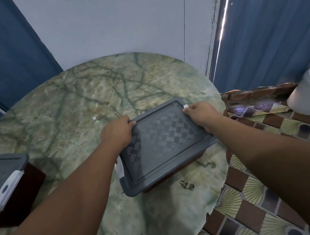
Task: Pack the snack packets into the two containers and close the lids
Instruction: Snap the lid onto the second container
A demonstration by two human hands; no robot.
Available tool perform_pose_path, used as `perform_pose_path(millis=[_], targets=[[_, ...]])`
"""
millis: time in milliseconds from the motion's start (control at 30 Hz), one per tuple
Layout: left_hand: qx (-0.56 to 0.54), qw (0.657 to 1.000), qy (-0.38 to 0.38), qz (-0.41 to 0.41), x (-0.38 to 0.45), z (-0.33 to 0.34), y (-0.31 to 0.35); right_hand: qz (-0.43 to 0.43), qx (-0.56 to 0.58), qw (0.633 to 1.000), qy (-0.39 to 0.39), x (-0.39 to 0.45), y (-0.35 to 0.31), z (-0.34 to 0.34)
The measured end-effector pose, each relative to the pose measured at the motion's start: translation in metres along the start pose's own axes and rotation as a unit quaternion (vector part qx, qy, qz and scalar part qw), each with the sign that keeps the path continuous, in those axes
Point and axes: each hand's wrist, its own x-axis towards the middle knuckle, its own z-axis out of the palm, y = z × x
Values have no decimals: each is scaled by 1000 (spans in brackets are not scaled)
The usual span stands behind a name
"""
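Gripping grey lid [165, 145] on container, both hands; second container [4, 186] lidded.

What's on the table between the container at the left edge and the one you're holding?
In the head view only your left forearm crosses that stretch between the left container and the held container; otherwise bare marble table.

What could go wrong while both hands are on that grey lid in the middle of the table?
1. The grey lid looks skewed on its container, near corner overhanging; pressing now may leave it unlatched.
2. The right hand is at the white clip while the left hand grips the opposite edge; a fingertip could get pinched.
3. The second container sits at the left edge of the table; the left forearm might nudge it off.
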Motion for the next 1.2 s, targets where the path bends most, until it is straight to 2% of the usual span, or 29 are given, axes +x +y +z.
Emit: perform_pose_path(millis=[67, 133, 200, 267, 300, 367, 500, 633, 767, 967, 1200], targets=[[8, 999, -10, -32, -6, -1, -10, -24, -75, 997, 18, -1, -10, 7], [8, 997, -18, -70, -15, -2, -24, -36, -147, 986, 77, -7, -19, 19], [5, 995, -14, -97, -25, -2, -34, -18, -143, 982, 121, -15, -21, 30], [8, 992, -14, -128, -36, -2, -44, 10, -47, 995, 87, -15, -20, 44], [10, 990, -21, -140, -42, -3, -46, 21, 16, 999, 45, -13, -20, 52], [4, 986, -42, -161, -51, -5, -51, 8, 91, 996, -13, -15, -25, 68], [-40, 981, -65, -180, -65, -5, -56, -36, 127, 990, -41, -20, -37, 95], [-139, 964, -78, -212, -71, -3, -60, -58, 80, 994, -38, -21, -44, 97], [-343, 895, -108, -266, -70, 0, -63, -70, 77, 994, -37, -11, -40, 100], [-351, 910, -7, -223, -56, 12, -62, -82, 55, 995, -26, -6, -39, 102], [-303, 918, 41, -251, -36, 21, -52, -88, 52, 994, -38, 17, -54, 104]])
